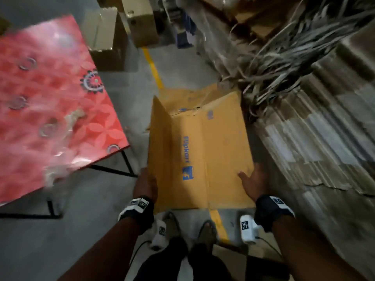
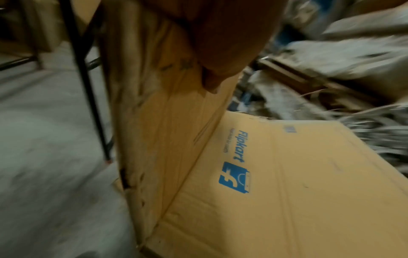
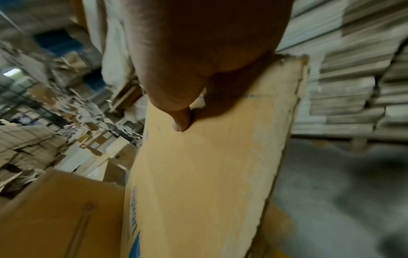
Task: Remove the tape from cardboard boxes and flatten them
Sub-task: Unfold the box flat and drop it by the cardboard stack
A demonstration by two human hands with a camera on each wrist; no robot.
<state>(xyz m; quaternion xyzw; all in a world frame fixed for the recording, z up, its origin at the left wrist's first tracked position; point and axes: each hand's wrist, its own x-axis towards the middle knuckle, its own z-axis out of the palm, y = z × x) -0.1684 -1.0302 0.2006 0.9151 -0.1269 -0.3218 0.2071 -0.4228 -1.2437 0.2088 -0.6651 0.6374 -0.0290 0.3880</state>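
Observation:
A yellow-brown cardboard box (image 1: 213, 151) with blue print hangs partly flattened above the grey floor between my hands. Its left panel (image 2: 159, 139) stands upright while the printed face (image 2: 309, 174) lies nearly flat. My left hand (image 1: 146, 184) grips the near end of the upright panel, with the fingers hidden behind it. My right hand (image 1: 253, 181) holds the right edge, thumb on the top face (image 3: 209, 174) and fingers underneath. No tape is plainly visible on the box in these blurred views.
A table with a red patterned top (image 1: 50, 98) and black metal legs (image 1: 113, 170) stands close on the left. Stacked flattened cardboard (image 1: 324, 138) and a tangle of strapping strips (image 1: 284, 57) fill the right. Open boxes (image 1: 109, 43) stand at the back beside a yellow floor line (image 1: 154, 69).

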